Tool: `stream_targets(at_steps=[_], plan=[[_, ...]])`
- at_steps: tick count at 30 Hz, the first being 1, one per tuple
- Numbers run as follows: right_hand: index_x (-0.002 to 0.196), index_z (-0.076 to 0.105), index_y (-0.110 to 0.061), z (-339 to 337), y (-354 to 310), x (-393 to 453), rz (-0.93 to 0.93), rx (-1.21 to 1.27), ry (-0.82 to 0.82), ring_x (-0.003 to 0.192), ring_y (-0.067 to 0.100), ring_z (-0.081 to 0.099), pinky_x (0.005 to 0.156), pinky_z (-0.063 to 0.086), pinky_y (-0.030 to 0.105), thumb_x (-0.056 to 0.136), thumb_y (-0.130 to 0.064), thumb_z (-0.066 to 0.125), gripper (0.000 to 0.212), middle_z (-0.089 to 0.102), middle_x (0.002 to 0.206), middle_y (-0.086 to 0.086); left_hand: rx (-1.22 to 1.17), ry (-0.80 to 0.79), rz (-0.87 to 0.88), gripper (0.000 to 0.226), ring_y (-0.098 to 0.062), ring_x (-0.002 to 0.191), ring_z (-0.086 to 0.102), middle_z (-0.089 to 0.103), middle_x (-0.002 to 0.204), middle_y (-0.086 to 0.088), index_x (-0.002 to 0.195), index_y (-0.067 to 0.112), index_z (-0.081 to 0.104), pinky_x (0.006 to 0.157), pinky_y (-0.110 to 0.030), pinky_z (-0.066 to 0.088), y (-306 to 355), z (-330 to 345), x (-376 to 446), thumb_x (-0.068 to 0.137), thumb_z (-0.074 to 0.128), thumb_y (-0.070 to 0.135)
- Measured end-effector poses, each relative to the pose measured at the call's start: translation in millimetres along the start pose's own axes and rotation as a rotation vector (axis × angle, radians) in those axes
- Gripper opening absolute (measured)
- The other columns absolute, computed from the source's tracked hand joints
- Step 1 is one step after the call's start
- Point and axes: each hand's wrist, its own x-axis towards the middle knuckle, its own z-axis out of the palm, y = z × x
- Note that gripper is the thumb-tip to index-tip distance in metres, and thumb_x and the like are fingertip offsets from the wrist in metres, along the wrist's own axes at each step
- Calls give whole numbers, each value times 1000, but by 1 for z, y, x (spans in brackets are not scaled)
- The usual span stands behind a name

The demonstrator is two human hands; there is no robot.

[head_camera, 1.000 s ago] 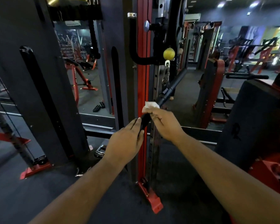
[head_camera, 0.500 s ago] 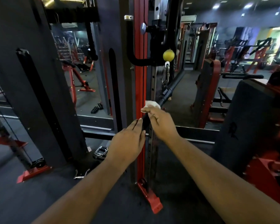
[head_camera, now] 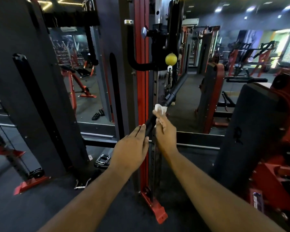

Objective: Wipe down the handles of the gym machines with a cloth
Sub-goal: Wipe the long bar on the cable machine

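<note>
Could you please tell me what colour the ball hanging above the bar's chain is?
Yellow; the ball shows best in the head view, the only one.

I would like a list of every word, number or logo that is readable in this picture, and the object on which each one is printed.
"14": seemingly a number on the steel upright behind the chain, blurred, so uncertain.
Logo on the black pad at the right: a mark is visible, but it cannot be read.
Label on the red frame at the lower right: too blurred to read.
Nothing is printed on the cloth or the bar.
</note>
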Motion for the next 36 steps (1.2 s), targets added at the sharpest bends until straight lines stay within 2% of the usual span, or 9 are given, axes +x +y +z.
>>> stream_targets(at_steps=[3, 8, 13, 17, 20, 22, 26, 30, 36], plan=[[135, 62, -20, -7, -5, -29, -61, 27, -129, 101, -10, 65, 84, 51, 9, 105, -2, 47, 38, 60, 119, -28, 22, -16, -7, 56, -22, 114, 66, 48, 157, -2, 158, 17, 35, 86, -31, 54, -10, 0, 0, 108, 33, 42], [138, 59, -19, -28, -16, 21, -233, -250, -35, 112, -9, 60, 93, 47, 8, 106, -9, 45, 36, 61, 132, -9, 17, -17, -38, 56, -22, 110, 66, 48, 156, -3, 159, 17, 33, 82, -33, 56, -8, -2, -3, 109, 31, 42], [134, 61, -20, -27, -10, 96, -264, -719, -473, 125, 21, 58, 109, 45, 33, 105, -11, 43, 35, 59, 134, 2, 16, -22, -70, 55, -20, 107, 67, 48, 155, -1, 159, 18, 32, 82, -33, 57, 0, -3, -3, 109, 29, 42], [140, 52, -26, -28, 9, 72, -297, -771, -272, 134, 22, 52, 110, 41, 34, 107, -19, 45, 35, 51, 148, 4, 36, -14, -80, 53, -22, 110, 67, 49, 155, -1, 159, 19, 32, 86, -34, 55, 8, -4, -4, 110, 29, 39], [143, 52, -32, -24, 14, 43, -133, -603, -95, 125, 19, 60, 106, 47, 36, 108, -38, 38, 38, 60, 139, 2, 35, -32, -65, 53, -24, 117, 65, 47, 157, -2, 160, 19, 30, 91, -36, 55, 13, 0, -3, 110, 30, 38], [147, 48, -26, -20, 23, 40, -165, -554, -46, 118, 21, 63, 100, 53, 38, 107, -23, 40, 41, 62, 133, 7, 42, -41, -51, 53, -24, 116, 65, 47, 157, -1, 160, 19, 30, 89, -36, 56, 14, 1, -1, 110, 30, 38], [125, 61, -20, -32, 40, 41, 92, -474, 43, 85, 10, 68, 65, 47, 13, 106, -13, 45, 26, 65, 93, -7, 42, -19, -40, 53, -22, 108, 68, 50, 154, 0, 159, 18, 33, 82, -33, 58, 15, 0, 1, 110, 30, 39], [134, 62, -20, -39, 48, 38, 210, -229, 111, 109, 7, 65, 99, 54, 30, 106, -16, 49, 31, 68, 123, -6, 8, 1, -19, 55, -20, 110, 67, 51, 153, -1, 158, 17, 34, 87, -33, 58, 17, 5, -1, 109, 29, 41], [128, 65, -15, -1, 5, 14, 340, 415, 186, 104, 17, 70, 88, 60, 41, 109, -16, 43, 29, 70, 114, 9, -34, -7, 2, 55, -21, 122, 63, 47, 157, -4, 159, 16, 32, 96, -33, 54, 22, 7, -2, 110, 30, 41]])
